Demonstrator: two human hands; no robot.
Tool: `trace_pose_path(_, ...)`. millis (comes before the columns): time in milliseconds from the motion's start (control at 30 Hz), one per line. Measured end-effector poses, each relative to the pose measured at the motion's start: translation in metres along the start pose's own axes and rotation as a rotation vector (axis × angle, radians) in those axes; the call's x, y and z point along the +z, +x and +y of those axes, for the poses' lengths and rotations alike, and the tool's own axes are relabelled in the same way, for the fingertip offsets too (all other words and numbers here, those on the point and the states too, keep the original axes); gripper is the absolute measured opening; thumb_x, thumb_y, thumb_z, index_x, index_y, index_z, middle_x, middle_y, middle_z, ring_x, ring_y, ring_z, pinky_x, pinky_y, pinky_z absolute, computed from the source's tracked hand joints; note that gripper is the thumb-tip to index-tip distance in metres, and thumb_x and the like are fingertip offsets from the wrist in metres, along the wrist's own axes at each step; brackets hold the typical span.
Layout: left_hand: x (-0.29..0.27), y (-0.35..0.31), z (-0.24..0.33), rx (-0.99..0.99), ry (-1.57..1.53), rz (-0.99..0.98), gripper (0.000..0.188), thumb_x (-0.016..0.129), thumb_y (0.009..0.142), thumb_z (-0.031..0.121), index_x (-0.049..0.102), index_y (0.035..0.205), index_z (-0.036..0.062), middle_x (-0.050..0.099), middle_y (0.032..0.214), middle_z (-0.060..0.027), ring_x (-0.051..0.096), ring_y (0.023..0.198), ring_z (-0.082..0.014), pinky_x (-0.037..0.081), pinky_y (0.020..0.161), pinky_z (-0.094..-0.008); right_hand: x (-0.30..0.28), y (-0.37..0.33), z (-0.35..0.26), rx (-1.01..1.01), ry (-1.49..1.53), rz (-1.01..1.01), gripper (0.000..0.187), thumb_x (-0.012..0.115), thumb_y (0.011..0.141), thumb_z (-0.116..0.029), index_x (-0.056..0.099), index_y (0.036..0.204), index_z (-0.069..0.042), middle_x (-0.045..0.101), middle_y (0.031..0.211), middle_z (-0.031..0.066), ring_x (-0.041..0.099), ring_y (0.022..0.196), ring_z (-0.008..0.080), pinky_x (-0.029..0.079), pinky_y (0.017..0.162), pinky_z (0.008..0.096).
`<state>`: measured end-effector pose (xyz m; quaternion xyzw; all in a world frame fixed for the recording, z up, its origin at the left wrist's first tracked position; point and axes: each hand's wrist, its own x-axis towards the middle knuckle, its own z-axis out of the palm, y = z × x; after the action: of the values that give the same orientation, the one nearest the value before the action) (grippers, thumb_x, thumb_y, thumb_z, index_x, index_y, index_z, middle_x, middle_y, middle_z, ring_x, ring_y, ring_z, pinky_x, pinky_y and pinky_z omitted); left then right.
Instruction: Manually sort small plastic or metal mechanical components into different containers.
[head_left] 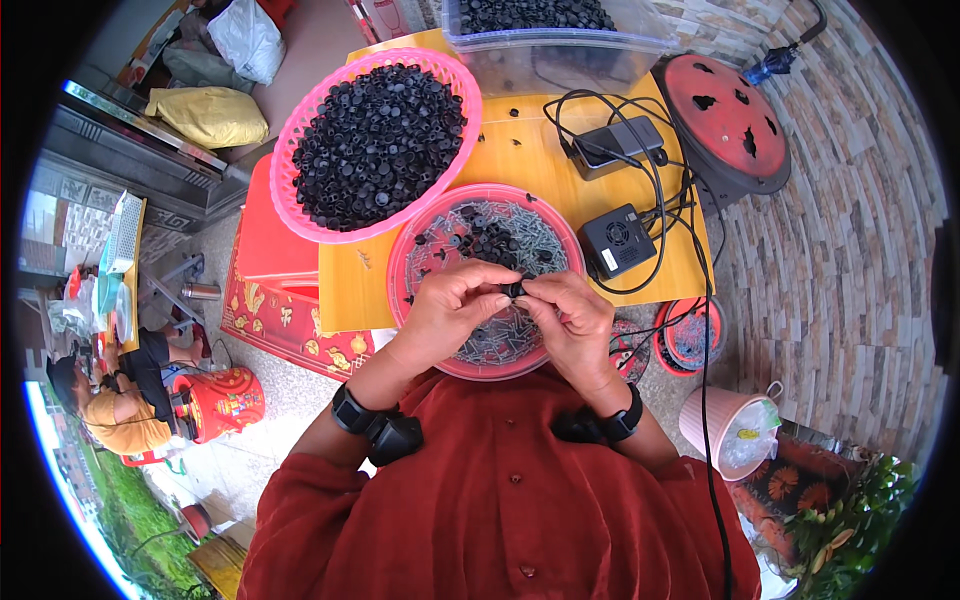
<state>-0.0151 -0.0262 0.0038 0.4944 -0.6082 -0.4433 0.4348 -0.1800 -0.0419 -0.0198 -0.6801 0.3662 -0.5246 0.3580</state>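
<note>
Both hands meet above the near half of the red basin (397, 262), and together they grip a small black part (515, 290). The left hand (455, 305) pinches it between thumb and forefinger, its other fingers curled under. The right hand (573, 318) holds the same part from the other side, thumb and forefinger nearly closed, the rest folded in. The fingertips of the two hands come almost together, hiding much of the part.

Below them, the basin holds loose silvery screws (545, 245) and a heap of black caps (488, 238) toward its far side. Its rim reaches out past the near edge of the yellow desk (520, 170), close to the person's red shirt (480, 470).

A pink basket (283, 190) piled with black pieces (380, 145) stands at the desk's left edge, overhanging it, just beside the basin. A clear tub (570, 65) sits along the far edge. Toward the right edge lie two black devices (617, 245), with black cables (655, 205) looping around them and running over that edge, down past the right forearm.

Yellow wood shows at the near left corner, and again between basket, tub and devices, where a few stray black bits (515, 113) lie. On the right, the nearer device leaves only a narrow gap beside the basin's rim.
</note>
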Motion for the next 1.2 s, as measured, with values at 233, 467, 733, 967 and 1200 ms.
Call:
trace_pose_path(233,-0.009,-0.003,-0.013,-0.228,-0.431,-0.085,0.02,0.058,0.081,-0.001,0.057,0.102,0.0004,0.062,0.09,-0.005,0.06,0.08,-0.0111,0.049,0.073,-0.0241,0.001,-0.001,0.001,0.025,0.033,-0.031,0.017,0.067,0.07,0.005,0.064,0.085,-0.001,0.062,0.079,0.0108,0.063,0.07,0.0213,0.051,0.059,0.0283)
trace_pose_path(467,-0.009,-0.002,-0.02,-0.275,-0.652,-0.064,0.017,0.055,0.082,-0.004,0.056,0.099,0.0003,0.061,0.093,-0.0067,0.059,0.082,-0.0124,0.05,0.075,-0.0256,0.003,-0.001,-0.01,0.001,-0.035,-0.016,0.018,0.068,0.069,0.004,0.063,0.085,-0.002,0.063,0.079,0.0108,0.063,0.07,0.0219,0.051,0.058,0.0287)
trace_pose_path(733,-0.005,-0.003,-0.024,-0.29,-0.77,-0.068,0.017,0.053,0.084,-0.004,0.056,0.1,0.0006,0.06,0.097,-0.0084,0.058,0.085,-0.0137,0.05,0.077,-0.0271,0.004,-0.002,-0.015,0.036,-0.054,0.034,0.018,0.068,0.067,0.005,0.062,0.083,-0.002,0.062,0.076,0.0115,0.063,0.066,0.0222,0.052,0.055,0.0289)
trace_pose_path(967,-0.005,-0.005,-0.025,-0.286,-0.798,-0.061,0.017,0.054,0.084,-0.003,0.056,0.1,0.0001,0.06,0.096,-0.0087,0.059,0.085,-0.0144,0.05,0.077,-0.0274,0.004,-0.004,-0.013,0.035,-0.065,0.005,0.018,0.067,0.07,0.006,0.063,0.086,0.0,0.062,0.08,0.0102,0.063,0.068,0.0153,0.051,0.055,0.0232)
trace_pose_path(1200,-0.007,-0.006,-0.022,-0.211,-0.597,-0.036,0.017,0.056,0.082,-0.003,0.058,0.098,-0.0008,0.061,0.091,-0.0072,0.059,0.08,-0.0126,0.05,0.072,-0.0254,0.002,-0.001,-0.012,0.029,-0.017,-0.021,0.017,0.068,0.068,0.005,0.063,0.082,-0.002,0.062,0.075,0.011,0.063,0.066,0.0228,0.05,0.055,0.0296)
